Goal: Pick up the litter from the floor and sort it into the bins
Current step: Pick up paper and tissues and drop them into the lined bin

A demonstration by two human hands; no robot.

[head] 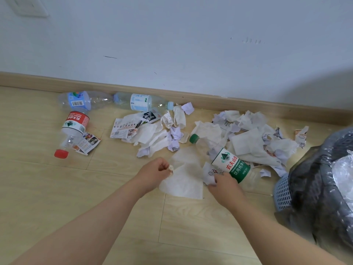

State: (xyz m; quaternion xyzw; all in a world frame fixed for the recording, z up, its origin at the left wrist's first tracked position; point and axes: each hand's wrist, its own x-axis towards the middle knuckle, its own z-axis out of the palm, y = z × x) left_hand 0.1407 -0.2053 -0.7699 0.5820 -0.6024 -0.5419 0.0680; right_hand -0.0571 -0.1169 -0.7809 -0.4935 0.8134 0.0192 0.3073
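Litter lies on the wooden floor along the wall. My left hand (155, 172) pinches a corner of a large white tissue (183, 180) lying flat on the floor. My right hand (223, 185) holds a small crumpled white paper scrap (210, 174) with printed marks, right beside a green-capped, green-labelled plastic bottle (227, 161). A red-labelled, red-capped bottle (72, 131) lies at the left. Two clear bottles, one with a blue label (82, 101) and one with a light-blue cap (142, 102), lie against the skirting board. Heaps of tissues and torn paper (254, 138) spread across the middle and right.
A lavender mesh bin (284, 192) lined with a dark plastic bag (313, 186) stands at the right edge, with something clear and crinkled inside. Printed leaflets (124, 128) lie among the tissues. The skirting board (238, 104) and white wall bound the far side. Bare floor stretches in front of me.
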